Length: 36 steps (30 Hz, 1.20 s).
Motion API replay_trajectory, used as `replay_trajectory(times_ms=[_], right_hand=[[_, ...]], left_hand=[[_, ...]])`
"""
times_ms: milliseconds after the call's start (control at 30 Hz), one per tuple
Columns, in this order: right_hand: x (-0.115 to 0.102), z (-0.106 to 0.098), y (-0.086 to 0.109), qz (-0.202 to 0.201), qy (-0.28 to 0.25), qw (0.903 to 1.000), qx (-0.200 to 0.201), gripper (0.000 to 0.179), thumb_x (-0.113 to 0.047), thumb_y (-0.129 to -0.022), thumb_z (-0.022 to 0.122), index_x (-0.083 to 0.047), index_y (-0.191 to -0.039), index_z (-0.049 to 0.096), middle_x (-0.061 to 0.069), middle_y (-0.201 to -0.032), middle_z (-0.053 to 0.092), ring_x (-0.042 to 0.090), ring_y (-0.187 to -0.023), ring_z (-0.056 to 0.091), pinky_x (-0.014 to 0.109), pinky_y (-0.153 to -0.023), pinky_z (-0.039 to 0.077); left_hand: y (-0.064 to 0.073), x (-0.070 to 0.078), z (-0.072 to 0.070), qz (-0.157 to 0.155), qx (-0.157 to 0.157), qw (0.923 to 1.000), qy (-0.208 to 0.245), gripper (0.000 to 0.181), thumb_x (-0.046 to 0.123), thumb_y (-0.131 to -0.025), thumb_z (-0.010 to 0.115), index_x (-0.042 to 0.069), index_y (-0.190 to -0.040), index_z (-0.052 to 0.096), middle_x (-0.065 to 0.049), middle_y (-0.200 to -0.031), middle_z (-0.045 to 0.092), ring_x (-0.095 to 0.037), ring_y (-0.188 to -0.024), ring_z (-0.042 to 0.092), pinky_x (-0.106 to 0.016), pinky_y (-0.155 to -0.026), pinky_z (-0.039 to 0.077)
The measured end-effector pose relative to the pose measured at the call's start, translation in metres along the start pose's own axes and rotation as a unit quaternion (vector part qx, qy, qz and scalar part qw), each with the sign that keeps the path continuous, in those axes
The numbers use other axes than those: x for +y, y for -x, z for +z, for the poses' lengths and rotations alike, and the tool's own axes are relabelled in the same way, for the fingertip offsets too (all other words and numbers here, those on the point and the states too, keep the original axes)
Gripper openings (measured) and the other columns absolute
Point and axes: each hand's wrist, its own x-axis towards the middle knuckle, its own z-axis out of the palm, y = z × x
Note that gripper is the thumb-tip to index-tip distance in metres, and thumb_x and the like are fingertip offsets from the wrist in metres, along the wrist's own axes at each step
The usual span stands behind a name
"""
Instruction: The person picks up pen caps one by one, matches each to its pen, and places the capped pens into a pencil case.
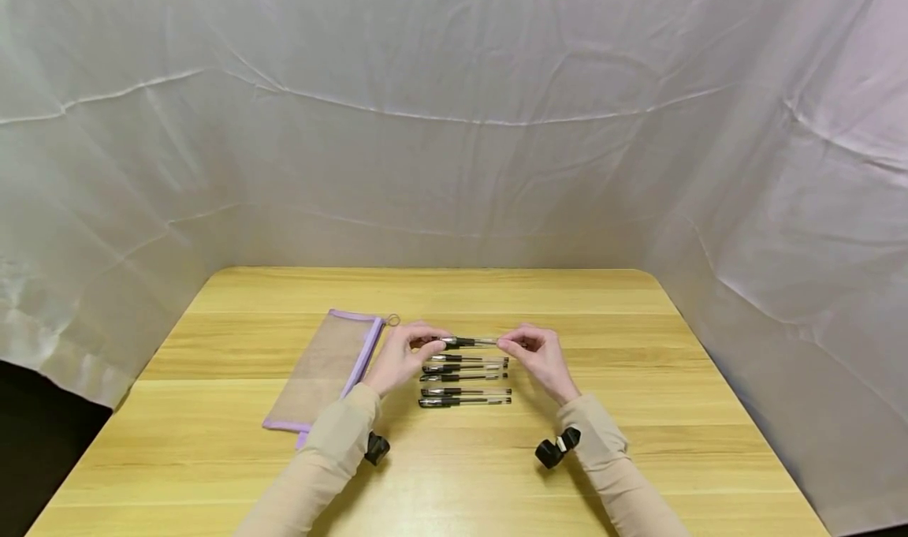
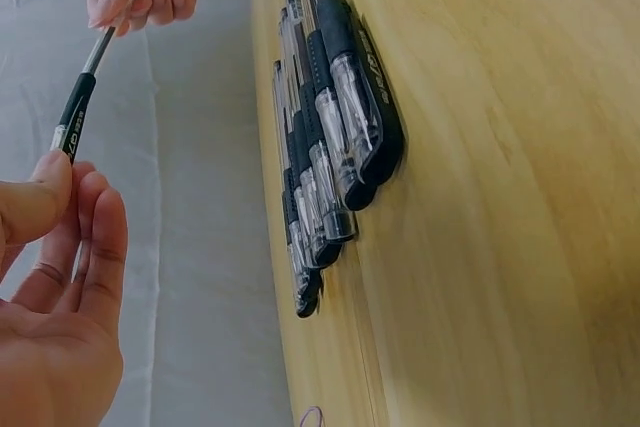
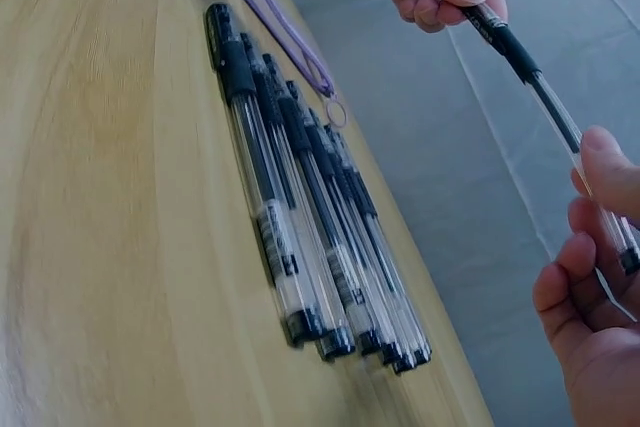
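A clear-barrelled pen [image 1: 468, 341] with a black grip is held sideways, raised above the table. My left hand [image 1: 403, 356] pinches its capped end between thumb and fingers. At the other end, my right hand [image 1: 541, 357] pinches the clear barrel near the black end plug, which shows in the right wrist view. Several similar pens [image 3: 275, 187] lie side by side in a row on the table, caps toward the left. In the head view this row [image 1: 464, 401] sits between my forearms, nearer to me than the held pen.
A mesh zip pouch [image 1: 319, 367] with purple edging lies flat left of the pens, partly behind my left forearm. Its ring pull [image 1: 393, 319] points to the back. Light fabric [image 1: 454, 166] hangs behind the wooden table [image 1: 638, 442] and on both sides.
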Motion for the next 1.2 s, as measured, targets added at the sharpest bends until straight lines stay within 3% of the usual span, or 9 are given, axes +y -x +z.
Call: replay_trajectory(times_ms=[267, 433, 567, 833, 1033, 1200], right_hand=[[0.007, -0.010, -0.001, 0.029, -0.007, 0.9995, -0.012, 0.024, -0.005, -0.092, 0.071, 0.014, -0.107, 0.068, -0.011, -0.089, 0.074, 0.006, -0.077, 0.066, 0.021, -0.073, 0.057], [0.013, -0.018, -0.001, 0.034, -0.004, 0.9993, -0.016, 0.027, -0.002, -0.093, 0.069, 0.016, -0.112, 0.066, 0.018, -0.100, 0.075, 0.003, -0.084, 0.069, 0.017, -0.079, 0.058], [0.017, -0.021, -0.003, 0.043, 0.006, 0.9989, -0.019, 0.026, -0.002, -0.093, 0.068, 0.015, -0.113, 0.066, 0.034, -0.107, 0.069, 0.004, -0.085, 0.069, 0.018, -0.079, 0.058], [0.024, -0.019, -0.006, 0.080, 0.026, 0.9964, -0.013, 0.025, -0.002, -0.091, 0.071, 0.012, -0.112, 0.068, 0.034, -0.109, 0.069, 0.002, -0.081, 0.068, 0.019, -0.079, 0.058], [0.029, -0.019, -0.006, 0.091, 0.024, 0.9951, -0.030, 0.028, 0.000, -0.090, 0.071, 0.013, -0.114, 0.067, 0.034, -0.112, 0.069, -0.001, -0.084, 0.067, 0.015, -0.082, 0.055], [0.033, -0.017, -0.009, 0.117, 0.049, 0.9918, -0.019, 0.026, 0.001, -0.090, 0.070, 0.011, -0.113, 0.068, 0.031, -0.111, 0.070, 0.001, -0.082, 0.066, 0.015, -0.080, 0.055]], left_hand=[[-0.006, -0.008, 0.003, -0.045, 0.003, 0.9988, 0.019, 0.023, 0.011, -0.098, 0.065, 0.004, -0.118, 0.073, -0.015, -0.114, 0.073, -0.026, -0.095, 0.068, -0.021, -0.077, 0.053], [-0.007, -0.015, 0.000, -0.069, 0.007, 0.9970, 0.033, 0.023, 0.009, -0.097, 0.065, 0.004, -0.119, 0.072, -0.020, -0.114, 0.073, -0.036, -0.095, 0.067, -0.019, -0.073, 0.051], [-0.009, -0.019, -0.001, -0.064, 0.002, 0.9978, 0.019, 0.024, 0.010, -0.097, 0.065, 0.003, -0.120, 0.071, -0.022, -0.113, 0.072, -0.033, -0.093, 0.068, -0.020, -0.073, 0.050], [-0.015, -0.024, 0.001, -0.076, -0.002, 0.9970, -0.012, 0.030, 0.008, -0.096, 0.065, -0.002, -0.125, 0.066, -0.016, -0.095, 0.070, -0.014, -0.079, 0.060, -0.021, -0.072, 0.049], [-0.017, -0.032, 0.003, -0.082, 0.009, 0.9965, -0.018, 0.028, 0.005, -0.095, 0.066, -0.005, -0.120, 0.067, -0.015, -0.088, 0.068, -0.013, -0.076, 0.059, -0.021, -0.069, 0.048], [-0.021, -0.036, 0.006, -0.088, 0.029, 0.9954, -0.024, 0.022, 0.005, -0.093, 0.068, -0.005, -0.113, 0.069, -0.015, -0.085, 0.069, -0.012, -0.074, 0.059, -0.022, -0.070, 0.049]])
